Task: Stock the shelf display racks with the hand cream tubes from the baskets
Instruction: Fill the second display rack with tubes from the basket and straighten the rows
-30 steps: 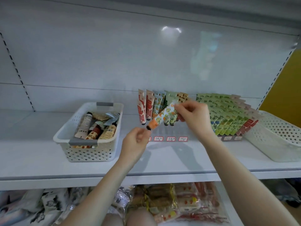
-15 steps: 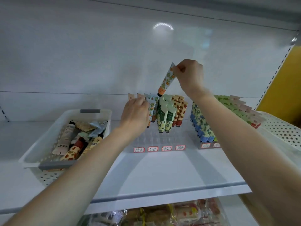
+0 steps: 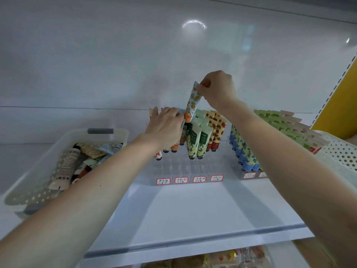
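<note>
The right hand (image 3: pixel 218 89) pinches the crimped end of an orange-fruit hand cream tube (image 3: pixel 192 102), which hangs cap-down and slightly tilted above the clear display rack (image 3: pixel 185 171) on the shelf (image 3: pixel 193 209). The left hand (image 3: pixel 164 128) lies on the tops of the racked tubes (image 3: pixel 197 140); whether it grips one I cannot tell. More tubes lie in the white basket (image 3: pixel 63 136) to the left.
</note>
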`<state>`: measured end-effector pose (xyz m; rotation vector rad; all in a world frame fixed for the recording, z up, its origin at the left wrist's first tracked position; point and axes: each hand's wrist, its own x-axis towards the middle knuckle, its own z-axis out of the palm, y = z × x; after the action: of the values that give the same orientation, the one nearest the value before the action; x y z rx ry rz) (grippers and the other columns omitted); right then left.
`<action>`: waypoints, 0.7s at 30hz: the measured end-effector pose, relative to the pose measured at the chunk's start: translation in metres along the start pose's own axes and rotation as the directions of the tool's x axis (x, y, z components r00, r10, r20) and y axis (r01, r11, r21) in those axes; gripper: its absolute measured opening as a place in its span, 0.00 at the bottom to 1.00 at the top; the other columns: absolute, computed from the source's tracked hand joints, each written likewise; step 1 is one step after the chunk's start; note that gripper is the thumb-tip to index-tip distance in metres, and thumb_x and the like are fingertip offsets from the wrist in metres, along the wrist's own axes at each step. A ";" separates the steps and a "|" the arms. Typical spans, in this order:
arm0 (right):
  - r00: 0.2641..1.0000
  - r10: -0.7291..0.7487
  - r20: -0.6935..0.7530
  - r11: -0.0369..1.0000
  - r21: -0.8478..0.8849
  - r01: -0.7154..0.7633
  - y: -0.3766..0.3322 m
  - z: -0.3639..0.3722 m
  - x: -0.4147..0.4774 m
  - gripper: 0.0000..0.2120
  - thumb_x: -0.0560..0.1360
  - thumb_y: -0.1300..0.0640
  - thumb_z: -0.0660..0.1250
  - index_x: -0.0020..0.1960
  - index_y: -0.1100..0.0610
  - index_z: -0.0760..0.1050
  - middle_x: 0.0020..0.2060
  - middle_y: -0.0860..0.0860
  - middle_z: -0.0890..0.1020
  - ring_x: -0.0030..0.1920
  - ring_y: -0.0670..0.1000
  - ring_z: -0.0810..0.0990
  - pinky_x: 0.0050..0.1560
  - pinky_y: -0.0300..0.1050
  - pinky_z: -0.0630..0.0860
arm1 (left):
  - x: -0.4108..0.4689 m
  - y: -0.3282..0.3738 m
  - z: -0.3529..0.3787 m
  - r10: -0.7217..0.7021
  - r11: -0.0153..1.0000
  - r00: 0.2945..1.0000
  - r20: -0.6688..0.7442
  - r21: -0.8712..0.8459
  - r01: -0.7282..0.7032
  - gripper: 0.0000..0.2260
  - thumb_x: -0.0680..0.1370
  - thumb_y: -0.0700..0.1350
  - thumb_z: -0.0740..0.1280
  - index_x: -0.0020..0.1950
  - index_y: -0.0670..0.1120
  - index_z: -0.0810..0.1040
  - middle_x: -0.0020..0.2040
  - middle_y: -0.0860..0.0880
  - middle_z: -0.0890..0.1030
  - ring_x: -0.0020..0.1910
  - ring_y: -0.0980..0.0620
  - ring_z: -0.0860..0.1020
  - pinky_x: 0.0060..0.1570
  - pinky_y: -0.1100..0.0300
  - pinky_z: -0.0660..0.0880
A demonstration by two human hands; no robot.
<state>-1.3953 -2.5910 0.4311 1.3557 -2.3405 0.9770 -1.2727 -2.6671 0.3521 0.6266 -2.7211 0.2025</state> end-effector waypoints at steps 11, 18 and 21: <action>0.993 0.036 0.114 0.982 -0.189 -0.013 0.000 0.034 -0.007 0.09 0.79 0.58 0.60 0.48 0.62 0.77 0.44 0.57 0.81 0.40 0.55 0.74 0.38 0.43 0.68 | -0.003 -0.004 0.003 -0.007 1.000 1.000 -0.011 0.013 0.007 0.17 0.81 0.44 0.52 0.69 0.42 0.67 0.69 0.45 0.68 0.68 0.45 0.64 0.67 0.43 0.55; 0.988 0.024 0.155 0.929 -0.369 0.035 0.004 0.053 -0.023 0.09 0.78 0.59 0.59 0.49 0.60 0.77 0.41 0.55 0.79 0.40 0.56 0.76 0.38 0.43 0.67 | -0.004 -0.006 0.009 -0.002 1.000 0.998 -0.062 -0.012 0.001 0.17 0.80 0.42 0.56 0.69 0.42 0.69 0.67 0.45 0.70 0.66 0.44 0.65 0.63 0.46 0.58; 0.990 -0.009 0.141 0.904 -0.423 0.069 0.007 0.062 -0.027 0.08 0.78 0.60 0.59 0.49 0.58 0.77 0.43 0.54 0.80 0.40 0.55 0.75 0.37 0.43 0.65 | -0.004 -0.007 0.010 0.002 1.000 0.997 -0.078 -0.008 -0.003 0.18 0.79 0.41 0.56 0.69 0.42 0.68 0.67 0.45 0.70 0.66 0.44 0.65 0.62 0.46 0.58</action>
<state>-1.3809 -2.6114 0.3680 1.3117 -2.4214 0.3301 -1.2692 -2.6740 0.3416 0.6002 -2.6466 0.2126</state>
